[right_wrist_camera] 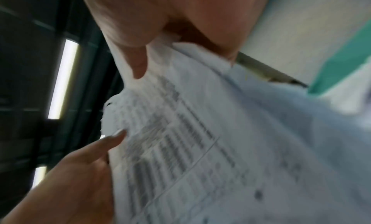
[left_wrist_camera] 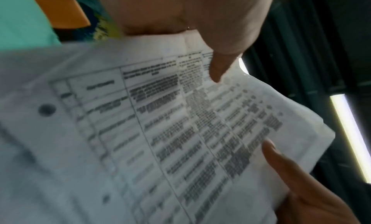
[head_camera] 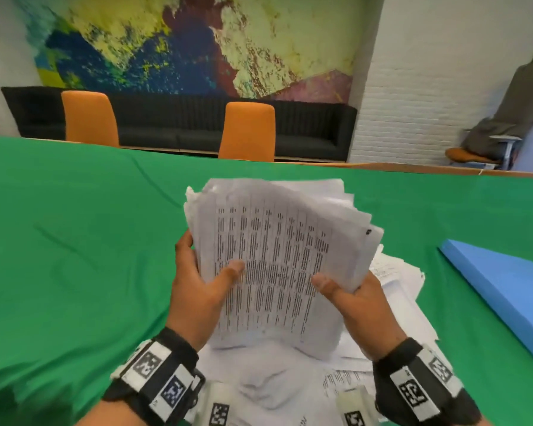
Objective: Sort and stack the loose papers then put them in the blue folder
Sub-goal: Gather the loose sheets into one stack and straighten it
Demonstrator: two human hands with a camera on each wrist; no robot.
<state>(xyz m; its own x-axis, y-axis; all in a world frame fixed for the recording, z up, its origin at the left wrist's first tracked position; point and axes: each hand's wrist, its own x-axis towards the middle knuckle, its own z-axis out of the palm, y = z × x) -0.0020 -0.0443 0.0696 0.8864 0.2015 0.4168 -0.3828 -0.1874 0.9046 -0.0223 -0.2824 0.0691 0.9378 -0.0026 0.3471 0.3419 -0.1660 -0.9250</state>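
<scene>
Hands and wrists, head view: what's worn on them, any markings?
Both hands are bare, no gloves or sleeves. The left hand and right hand each carry a black wrist strap with white tags printed with black square fiducial patterns; one left tag looks dark blue. Pale blocks with similar markers sit under each wrist. No cables visible.

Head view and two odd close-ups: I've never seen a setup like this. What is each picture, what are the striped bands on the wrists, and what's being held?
No robot here: a person wears three cameras. The wide picture comes from their head, looking down. The bands with square codes carry wrist cameras, which give the two blurry close-ups along each hand. The left hand and right hand together grip a stack of printed papers, lifted and tilted upward, thumbs on the front sheet. More loose papers lie beneath on the green tablecloth. The blue folder lies closed to the right, apart from them.
</scene>
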